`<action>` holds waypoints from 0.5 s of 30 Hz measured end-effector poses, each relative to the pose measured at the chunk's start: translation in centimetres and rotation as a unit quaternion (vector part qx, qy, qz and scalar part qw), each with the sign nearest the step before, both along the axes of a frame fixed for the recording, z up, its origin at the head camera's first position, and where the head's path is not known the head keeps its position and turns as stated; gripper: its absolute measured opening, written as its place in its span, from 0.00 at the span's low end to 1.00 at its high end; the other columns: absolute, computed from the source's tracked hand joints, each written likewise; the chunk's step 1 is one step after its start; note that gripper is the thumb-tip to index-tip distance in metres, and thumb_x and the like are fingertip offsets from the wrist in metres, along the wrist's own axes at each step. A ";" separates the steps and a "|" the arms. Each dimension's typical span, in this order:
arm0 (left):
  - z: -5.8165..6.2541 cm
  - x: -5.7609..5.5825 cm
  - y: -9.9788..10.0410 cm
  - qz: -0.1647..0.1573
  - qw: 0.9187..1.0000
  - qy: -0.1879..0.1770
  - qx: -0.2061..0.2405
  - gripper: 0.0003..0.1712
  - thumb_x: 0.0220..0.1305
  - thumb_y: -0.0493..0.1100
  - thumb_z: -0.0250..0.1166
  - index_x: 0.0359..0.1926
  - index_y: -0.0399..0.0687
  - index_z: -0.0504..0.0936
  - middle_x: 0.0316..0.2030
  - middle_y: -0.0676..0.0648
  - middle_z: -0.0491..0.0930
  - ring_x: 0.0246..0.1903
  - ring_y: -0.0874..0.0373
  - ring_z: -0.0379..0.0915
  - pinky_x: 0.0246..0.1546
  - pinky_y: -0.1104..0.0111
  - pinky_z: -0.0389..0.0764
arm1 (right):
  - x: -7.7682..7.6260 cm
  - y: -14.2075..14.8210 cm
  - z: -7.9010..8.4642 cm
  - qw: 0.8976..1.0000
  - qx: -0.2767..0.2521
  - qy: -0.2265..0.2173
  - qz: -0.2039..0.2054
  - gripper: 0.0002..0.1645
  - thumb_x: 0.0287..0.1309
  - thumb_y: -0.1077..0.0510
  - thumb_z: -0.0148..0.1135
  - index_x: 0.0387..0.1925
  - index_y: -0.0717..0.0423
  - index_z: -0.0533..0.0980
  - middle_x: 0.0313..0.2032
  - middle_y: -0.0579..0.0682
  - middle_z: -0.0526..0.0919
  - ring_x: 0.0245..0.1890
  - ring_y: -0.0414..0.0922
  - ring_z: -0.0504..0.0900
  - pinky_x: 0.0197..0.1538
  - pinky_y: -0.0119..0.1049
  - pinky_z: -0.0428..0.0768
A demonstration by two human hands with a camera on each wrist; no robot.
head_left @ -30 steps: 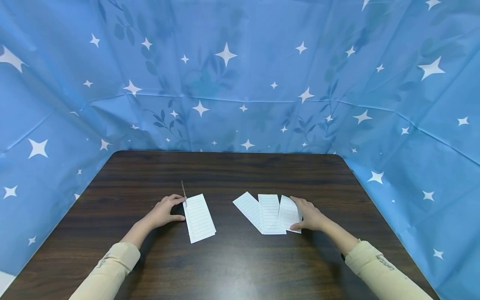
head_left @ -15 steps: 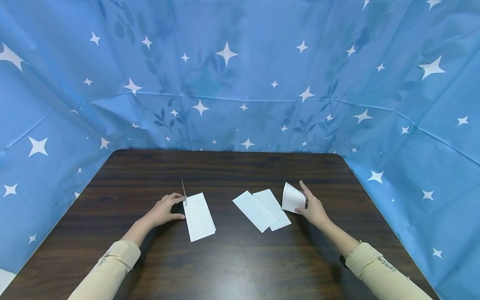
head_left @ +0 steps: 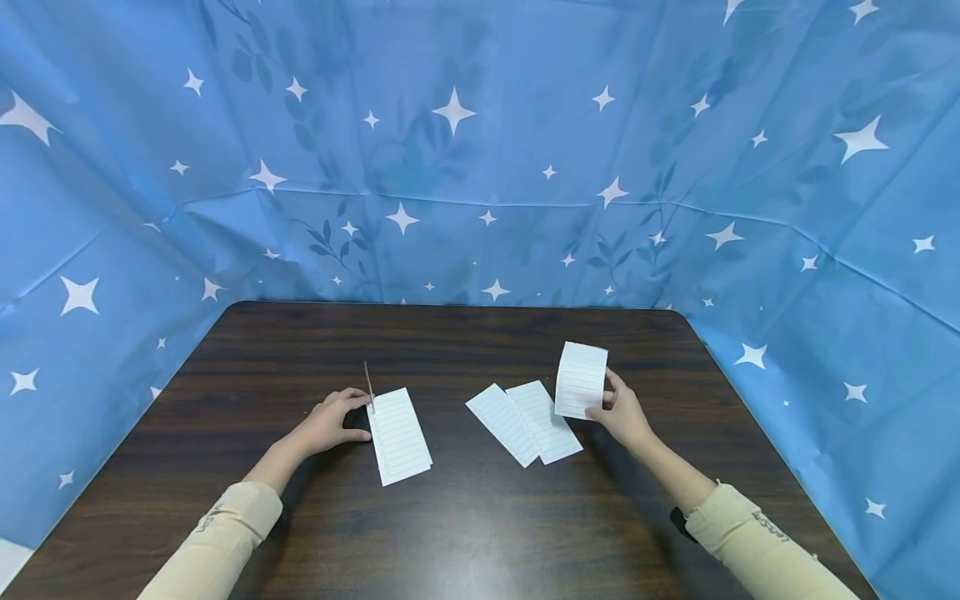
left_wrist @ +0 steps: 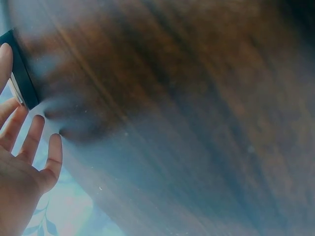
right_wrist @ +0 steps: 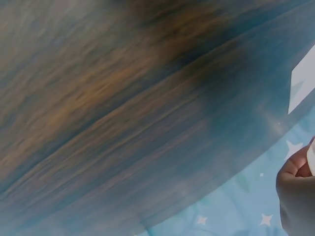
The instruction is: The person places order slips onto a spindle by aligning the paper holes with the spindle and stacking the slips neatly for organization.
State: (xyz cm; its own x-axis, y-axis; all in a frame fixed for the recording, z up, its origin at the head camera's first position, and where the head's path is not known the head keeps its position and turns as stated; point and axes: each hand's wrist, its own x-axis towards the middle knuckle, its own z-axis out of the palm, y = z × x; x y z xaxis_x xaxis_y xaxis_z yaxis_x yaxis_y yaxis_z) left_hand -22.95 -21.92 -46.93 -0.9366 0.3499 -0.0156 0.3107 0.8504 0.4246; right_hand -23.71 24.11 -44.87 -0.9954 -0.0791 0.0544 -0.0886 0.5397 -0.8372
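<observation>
I see the right hand (head_left: 628, 421) pinching a lined sheet (head_left: 581, 379) by its right edge, thumb near the lower corner, the sheet raised and slightly bowed; some of those fingers are hidden behind the paper, and I cannot tell whether its lower edge touches what lies below. Two loose sheets (head_left: 501, 421) overlap flat on the dark table (head_left: 480, 350), between that raised sheet and a lined pad (head_left: 401, 437); their printed lines are too small for me to read.

The left hand (head_left: 330, 423) grips the pad at its left side, thumb and fingers spread apart along the edge; a thin brown strip (head_left: 368, 382) stands up from the pad's top corner, and I cannot make out what it is. My left wrist view shows a dark green edge (left_wrist: 24, 69) held between thumb and fingertip, cut off by the frame; my right wrist view catches only part of the right hand, plus a clipped white paper corner (right_wrist: 301, 86) that I cannot match to any one sheet.
</observation>
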 end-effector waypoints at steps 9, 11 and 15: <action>0.1 0.0 -0.1 0.002 1.000 -0.002 -0.003 0.39 0.53 0.49 0.70 0.62 0.36 0.69 0.60 0.33 0.67 0.59 0.34 0.62 0.54 0.37 0.67 | 0.2 -1.6 0.6 0.998 -0.052 0.004 -0.031 0.14 0.65 0.66 0.51 0.45 0.77 0.73 0.31 0.64 0.84 0.24 0.39 0.78 0.29 0.32 0.79; 0.1 0.0 0.0 0.001 1.000 -0.001 0.000 0.39 0.53 0.49 0.70 0.62 0.36 0.69 0.60 0.33 0.66 0.59 0.33 0.62 0.54 0.37 0.67 | 0.2 -1.7 0.6 0.998 -0.048 0.005 -0.027 0.15 0.67 0.63 0.50 0.42 0.76 0.74 0.25 0.59 0.82 0.20 0.39 0.75 0.24 0.30 0.76; 0.1 0.1 0.1 0.002 1.000 -0.003 0.005 0.38 0.54 0.48 0.70 0.62 0.35 0.69 0.61 0.33 0.66 0.60 0.33 0.61 0.55 0.36 0.66 | 0.0 -1.6 0.5 1.000 0.013 0.010 -0.009 0.14 0.66 0.63 0.51 0.39 0.73 0.76 0.21 0.55 0.79 0.17 0.42 0.72 0.19 0.28 0.72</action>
